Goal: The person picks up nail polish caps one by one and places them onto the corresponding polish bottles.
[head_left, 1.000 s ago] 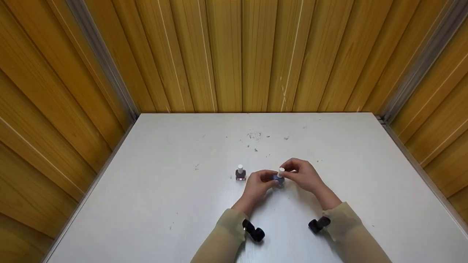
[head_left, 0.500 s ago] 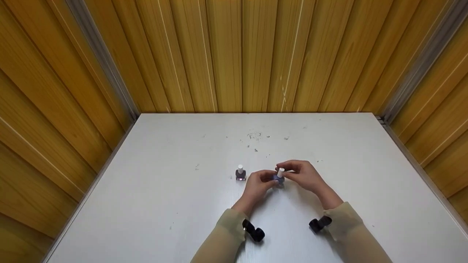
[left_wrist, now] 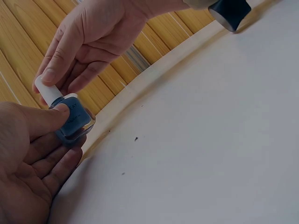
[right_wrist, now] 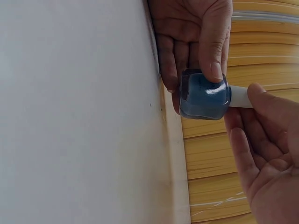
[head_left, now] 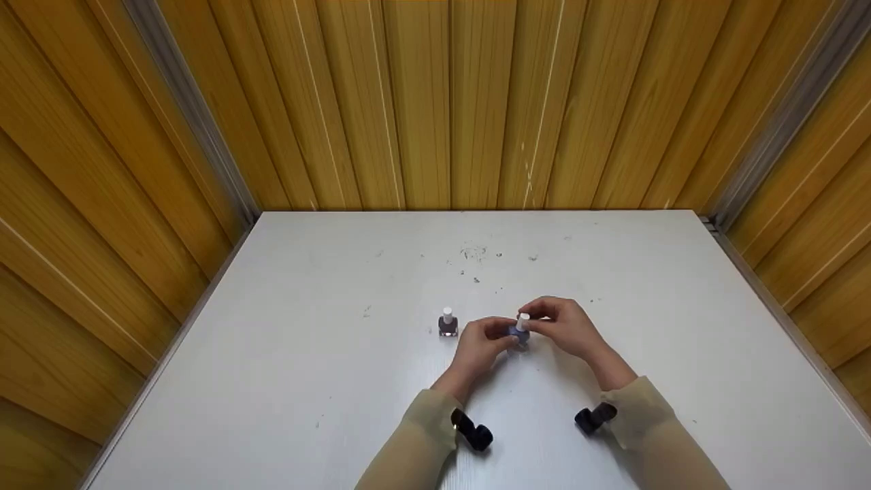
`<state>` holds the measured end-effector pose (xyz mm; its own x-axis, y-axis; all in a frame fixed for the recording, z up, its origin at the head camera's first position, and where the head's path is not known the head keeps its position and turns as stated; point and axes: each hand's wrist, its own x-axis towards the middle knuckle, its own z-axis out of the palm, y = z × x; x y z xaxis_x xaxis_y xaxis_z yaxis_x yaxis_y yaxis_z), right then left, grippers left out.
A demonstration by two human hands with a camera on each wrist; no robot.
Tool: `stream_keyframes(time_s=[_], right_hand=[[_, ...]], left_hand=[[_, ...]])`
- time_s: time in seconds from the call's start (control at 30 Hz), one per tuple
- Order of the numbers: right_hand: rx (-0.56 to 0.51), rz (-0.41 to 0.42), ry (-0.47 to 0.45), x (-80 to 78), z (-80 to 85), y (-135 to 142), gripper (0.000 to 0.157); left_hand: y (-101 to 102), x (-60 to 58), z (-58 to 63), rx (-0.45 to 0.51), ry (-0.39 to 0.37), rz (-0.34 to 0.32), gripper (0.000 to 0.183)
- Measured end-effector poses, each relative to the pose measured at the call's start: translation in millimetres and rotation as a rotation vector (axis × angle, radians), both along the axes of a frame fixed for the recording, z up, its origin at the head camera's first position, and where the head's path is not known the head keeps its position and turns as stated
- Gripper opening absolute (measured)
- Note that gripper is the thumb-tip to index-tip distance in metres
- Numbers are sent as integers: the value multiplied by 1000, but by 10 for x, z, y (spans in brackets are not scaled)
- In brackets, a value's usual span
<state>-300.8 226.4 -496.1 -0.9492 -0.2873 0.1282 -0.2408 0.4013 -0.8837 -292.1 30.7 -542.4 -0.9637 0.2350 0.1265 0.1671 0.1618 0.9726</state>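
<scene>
A blue nail polish bottle [right_wrist: 205, 100] with a white cap [right_wrist: 240, 97] is between both hands, right of the table's middle in the head view. My left hand [head_left: 480, 347] pinches its glass body, thumb across the front and fingers behind. My right hand [head_left: 568, 330] pinches the white cap between thumb and fingers, from the right. In the left wrist view the bottle [left_wrist: 74, 116] leans, its cap joined to the neck. A second, dark nail polish bottle [head_left: 448, 325] with a white cap stands upright on the table, just left of my left hand.
The white table [head_left: 306, 374] has small dark marks [head_left: 474, 253] toward its back. Wood-patterned panels [head_left: 422, 102] rise behind it and at both sides. Black wrist cameras [head_left: 473, 430] hang from the sleeves, close over the tabletop.
The right hand's fingers shift slightly around the white cap, moving in toward the left and then back a little. The left hand, its bottle and the dark bottle stay in place.
</scene>
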Motion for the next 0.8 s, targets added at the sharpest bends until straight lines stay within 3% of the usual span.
stream_keyframes(time_s=[0.23, 0.47, 0.8], right_hand=[[23, -28, 29, -9, -35, -20, 18], [24, 21, 6, -35, -45, 19, 32], [3, 55, 4, -13, -3, 20, 24]], left_hand=[[-5, -10, -27, 3, 11, 5, 24], [-4, -14, -28, 9, 7, -2, 25], [-10, 0, 2, 6, -14, -4, 26]])
